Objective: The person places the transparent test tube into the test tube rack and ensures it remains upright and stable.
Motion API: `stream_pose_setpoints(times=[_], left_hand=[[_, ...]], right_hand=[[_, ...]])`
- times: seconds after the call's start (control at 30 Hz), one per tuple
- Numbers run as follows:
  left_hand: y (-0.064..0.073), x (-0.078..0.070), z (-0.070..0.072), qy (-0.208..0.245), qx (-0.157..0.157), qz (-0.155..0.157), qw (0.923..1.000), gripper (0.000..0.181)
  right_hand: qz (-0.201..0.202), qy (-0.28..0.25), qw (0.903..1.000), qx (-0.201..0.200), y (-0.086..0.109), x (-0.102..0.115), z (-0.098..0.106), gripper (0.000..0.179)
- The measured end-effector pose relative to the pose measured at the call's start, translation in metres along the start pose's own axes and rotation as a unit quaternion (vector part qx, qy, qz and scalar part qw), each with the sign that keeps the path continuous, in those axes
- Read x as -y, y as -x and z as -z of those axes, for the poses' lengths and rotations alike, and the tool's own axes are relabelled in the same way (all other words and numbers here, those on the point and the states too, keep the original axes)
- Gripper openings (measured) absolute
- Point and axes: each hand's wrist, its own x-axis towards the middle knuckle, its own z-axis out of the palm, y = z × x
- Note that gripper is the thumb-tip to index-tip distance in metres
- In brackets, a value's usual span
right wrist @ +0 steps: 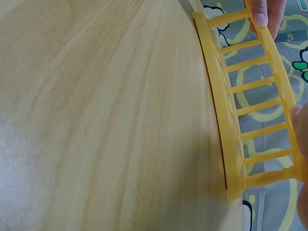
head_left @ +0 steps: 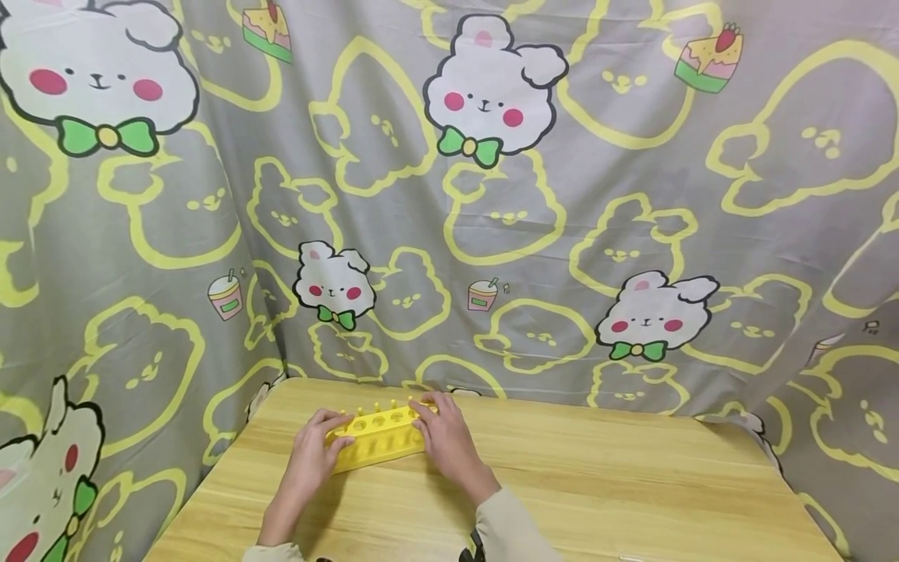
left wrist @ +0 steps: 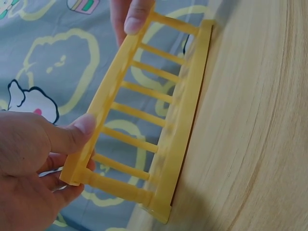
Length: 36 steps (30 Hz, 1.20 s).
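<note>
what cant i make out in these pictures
Head: both top ends of the yellow rack, covered by the left hand and right hand.
Head: a pale item, cut off by the bottom edge, unidentifiable.
Right wrist: most of the right hand, beyond the right edge.

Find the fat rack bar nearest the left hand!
It's the thick bar at the left end of the rack, beside the left hand. The other thick bar stands by the right hand; thinner bars lie between.
</note>
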Motion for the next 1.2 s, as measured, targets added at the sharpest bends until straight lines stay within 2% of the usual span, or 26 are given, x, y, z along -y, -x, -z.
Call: stream_pose_setpoints(times=[0.23, 0.53, 0.73, 0.97, 1.2], left_hand=[[-0.001, -0.002, 0.002, 0.006, 0.017, 0.012, 0.9998, 0.035], [-0.001, -0.001, 0.0, 0.005, 0.016, 0.002, 0.9999, 0.035], [-0.001, -0.002, 0.0, 0.004, 0.017, 0.003, 0.9998, 0.035], [-0.001, -0.005, 0.001, 0.005, 0.036, 0.013, 0.9992, 0.035], [-0.001, -0.006, 0.002, 0.009, 0.044, 0.009, 0.999, 0.035]], right_hand=[[-0.005, 0.003, 1.0, -0.003, 0.002, 0.001, 0.002, 0.034], [-0.007, 0.01, 0.9999, -0.01, 0.008, 0.002, 0.002, 0.034], [-0.006, 0.009, 0.9996, -0.027, 0.011, 0.004, 0.003, 0.033], [-0.008, 0.003, 0.9986, -0.052, 0.017, 0.007, 0.004, 0.031], [-0.009, 0.01, 0.9977, -0.066, 0.022, 0.01, 0.005, 0.03]])
